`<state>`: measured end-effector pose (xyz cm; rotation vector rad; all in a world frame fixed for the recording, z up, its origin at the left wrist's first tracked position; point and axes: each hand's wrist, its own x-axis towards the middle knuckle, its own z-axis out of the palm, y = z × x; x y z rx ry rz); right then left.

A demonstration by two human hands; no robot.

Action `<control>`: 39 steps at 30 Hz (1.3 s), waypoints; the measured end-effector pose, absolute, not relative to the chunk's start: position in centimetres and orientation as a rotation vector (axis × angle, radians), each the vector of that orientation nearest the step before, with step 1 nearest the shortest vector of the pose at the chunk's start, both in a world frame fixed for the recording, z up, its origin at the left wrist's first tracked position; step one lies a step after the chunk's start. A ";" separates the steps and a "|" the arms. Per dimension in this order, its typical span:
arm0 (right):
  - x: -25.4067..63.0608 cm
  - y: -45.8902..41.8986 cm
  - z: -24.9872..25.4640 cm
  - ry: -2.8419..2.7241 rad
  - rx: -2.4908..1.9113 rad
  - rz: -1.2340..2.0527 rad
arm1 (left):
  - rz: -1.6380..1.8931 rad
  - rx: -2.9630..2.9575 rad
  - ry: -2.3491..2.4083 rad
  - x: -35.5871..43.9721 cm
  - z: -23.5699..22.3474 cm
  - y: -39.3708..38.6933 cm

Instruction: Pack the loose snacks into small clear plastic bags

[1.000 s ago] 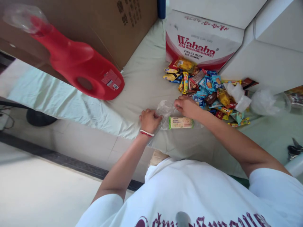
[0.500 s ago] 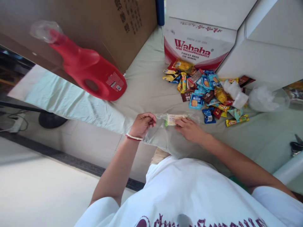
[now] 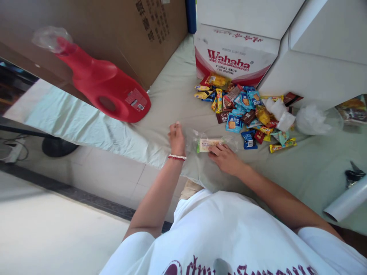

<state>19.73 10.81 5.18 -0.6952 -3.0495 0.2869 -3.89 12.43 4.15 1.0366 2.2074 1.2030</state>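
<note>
A clear plastic bag (image 3: 192, 138) lies on the pale green cloth (image 3: 172, 103) near the table's front edge. Inside it sits a pale snack packet (image 3: 208, 144) with a green end. My left hand (image 3: 176, 138) stands edge-on at the bag's left end, fingers closed on the plastic. My right hand (image 3: 226, 158) rests just below the packet, its fingertips gripping the packet through the bag. A pile of several bright snack packets (image 3: 243, 110) lies just beyond my right hand.
A red jug (image 3: 106, 91) lies on its side at the left, before a brown carton (image 3: 129, 30). A Wahaha box (image 3: 235, 61) and white boxes (image 3: 315, 57) stand behind the pile. Crumpled clear bags (image 3: 312, 120), scissors (image 3: 354, 175) and a white roll (image 3: 345, 202) lie at the right.
My right hand left the snack pile and came down onto the packet in the bag. My left hand turned from flat to edge-on at the bag's left end.
</note>
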 end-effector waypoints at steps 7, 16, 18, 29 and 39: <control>19.8 10.9 5.3 -3.055 -0.693 0.267 | 0.731 1.510 1.795 -4.2 6.0 14.7; 20.8 11.8 3.5 -2.664 -0.611 0.618 | 0.706 1.376 2.100 -6.0 5.1 5.8; 21.0 12.1 3.0 -2.636 -0.545 0.620 | 0.720 1.271 2.015 -5.6 5.3 5.7; 21.9 12.5 4.5 -2.367 -0.931 0.601 | 0.556 1.844 1.968 4.1 6.2 8.0; 25.0 13.6 3.8 -2.227 -1.596 0.530 | 0.236 2.080 2.137 4.8 4.8 6.3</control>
